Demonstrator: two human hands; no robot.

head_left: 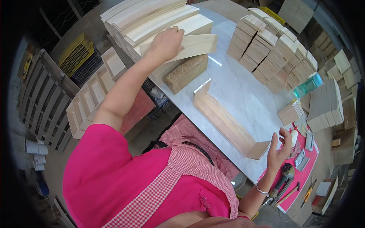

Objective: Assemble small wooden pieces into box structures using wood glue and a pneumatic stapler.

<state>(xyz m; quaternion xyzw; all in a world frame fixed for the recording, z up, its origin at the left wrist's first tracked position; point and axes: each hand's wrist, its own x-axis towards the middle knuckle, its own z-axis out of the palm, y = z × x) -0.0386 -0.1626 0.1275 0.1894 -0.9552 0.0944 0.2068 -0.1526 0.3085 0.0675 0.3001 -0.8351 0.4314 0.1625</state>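
At 12 o'clock of the view, leaning slightly toward 11, the person's left hand (166, 42) had its fingers clamped on a long, flat, pale wooden plank (200, 46), their tips partly hidden. That plank was tilted, its broad face toward the person, just in front of a tall stack of pale wooden boards (156, 21) at 11 o'clock. Close below it, a rough brown rectangular block (186, 74) lay on the grey-white marbled tabletop (232, 83).

Out from the centre, between 3 and 4 o'clock, lay a long, pale wooden trough-like piece (227, 124) with 1 short upright board at each end. Just beside its nearer end was the right hand (278, 149), a silver bracelet (262, 189) around its wrist. Its fingers were apart and gently bent; whether they touched that end board, I could not tell.

Toward 2 o'clock stood rows of stacked small wooden boards (266, 51), with a translucent teal bottle (307, 86) near them. At 4 o'clock, a dark power tool (283, 180) and a wooden-handled hammer (288, 194) lay side by side on a bright pink sheet (306, 167). Toward 10 o'clock, a yellow plastic crate (78, 51) rested on a dark crate (84, 70).
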